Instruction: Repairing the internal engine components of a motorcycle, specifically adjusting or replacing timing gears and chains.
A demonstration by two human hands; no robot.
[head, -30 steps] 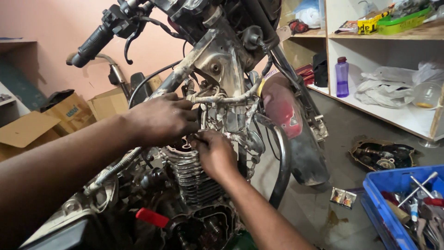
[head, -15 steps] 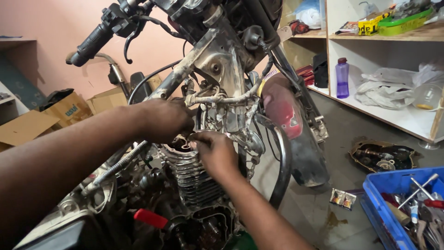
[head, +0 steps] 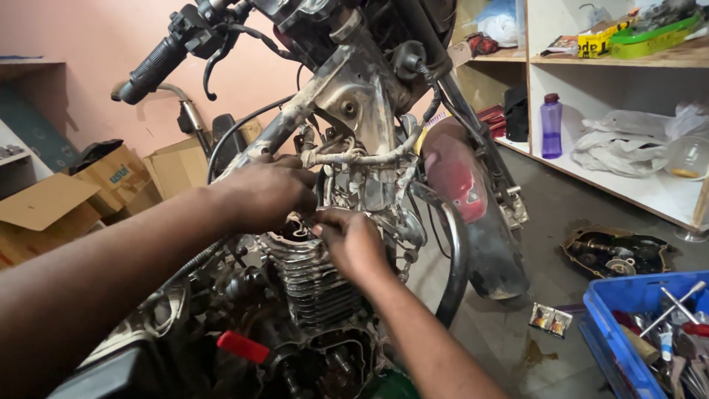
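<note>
A stripped motorcycle fills the head view, its bare frame [head: 354,89] dirty and its finned engine cylinder [head: 306,277] exposed. My left hand [head: 262,192] reaches in over the top of the cylinder, fingers curled by the frame tube. My right hand [head: 353,244] sits just right of the cylinder's open top, fingertips pinched together on something small that I cannot make out. Both hands nearly touch. A taped wire bundle [head: 354,157] runs just above them.
The handlebar grip [head: 151,70] sticks out at upper left. The front mudguard [head: 461,188] and wheel stand to the right. A blue crate of tools [head: 650,332] sits at lower right, an engine cover [head: 617,251] on the floor, shelves with a purple bottle [head: 551,125] behind, cardboard boxes [head: 111,181] left.
Both hands have stayed at the top of the cylinder. The left hand has slid slightly toward the camera, and the right hand's fingers have shifted a little against it.
</note>
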